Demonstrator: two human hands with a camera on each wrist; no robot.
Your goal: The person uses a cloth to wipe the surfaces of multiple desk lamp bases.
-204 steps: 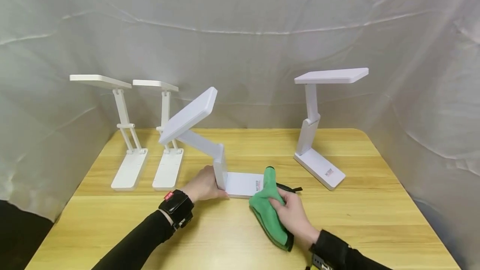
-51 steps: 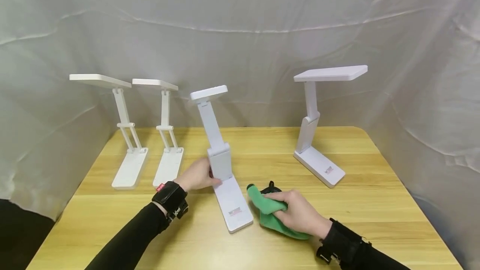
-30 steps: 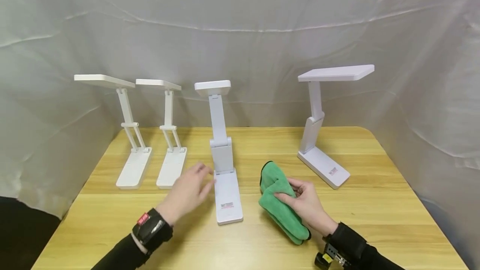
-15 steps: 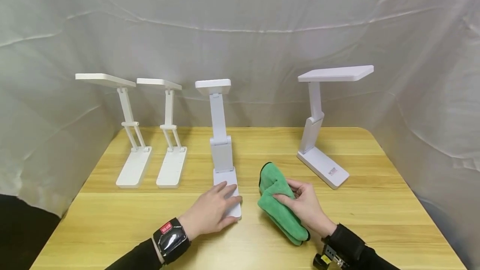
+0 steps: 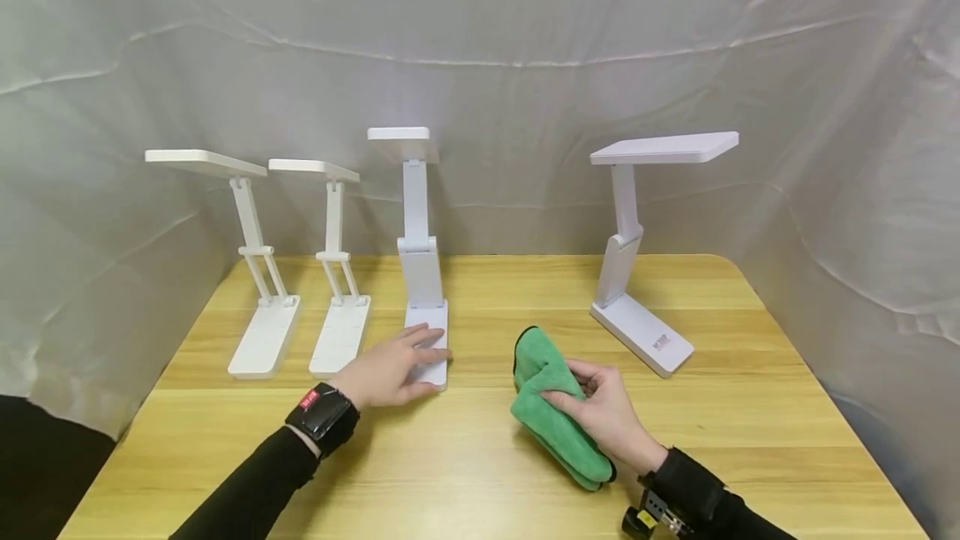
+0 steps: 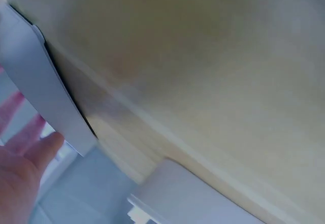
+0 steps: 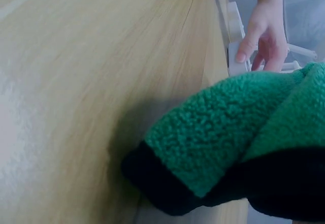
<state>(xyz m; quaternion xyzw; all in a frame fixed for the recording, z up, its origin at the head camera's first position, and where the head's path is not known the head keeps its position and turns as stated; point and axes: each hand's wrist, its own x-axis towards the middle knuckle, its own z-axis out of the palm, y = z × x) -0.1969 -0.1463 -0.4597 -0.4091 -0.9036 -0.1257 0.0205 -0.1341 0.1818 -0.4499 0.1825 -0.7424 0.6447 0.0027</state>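
Observation:
My left hand [image 5: 390, 369] rests on the base of the middle white desk lamp [image 5: 422, 273], fingers spread across its top and thumb at the front end. The lamp stands upright with its head folded out at the top. In the left wrist view, fingertips [image 6: 51, 145] lie at the edge of the base. My right hand [image 5: 615, 423] pinches a folded green cloth [image 5: 558, 415] with dark trim between thumb and fingers, low over the table. The cloth [image 7: 228, 127] fills the lower right wrist view and hides the right fingers there.
Two more white desk lamps, a left one [image 5: 264, 336] and its neighbour [image 5: 341, 336], stand left of the middle lamp. A fourth lamp [image 5: 641, 332] stands at the back right. A pale curtain [image 5: 495, 90] hangs behind and beside the wooden table [image 5: 450, 473].
The middle lamp turned from sideways to facing front. My left hand let go, came down on its base, and the lamp slid back and left. The cloth moved off the base to the right.

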